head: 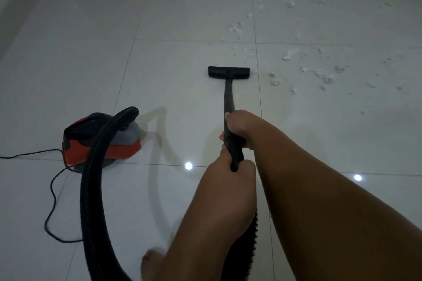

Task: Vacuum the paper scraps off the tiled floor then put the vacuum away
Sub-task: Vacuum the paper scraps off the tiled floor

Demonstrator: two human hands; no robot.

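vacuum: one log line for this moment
both hands: left hand, right hand grip wand | floor head down | paper scraps remain

No legible text anywhere. Red-and-grey vacuum body [102, 139] at 9 o'clock shows no readable brand or label; floor nozzle [228, 72] at 12 o'clock is plain black.
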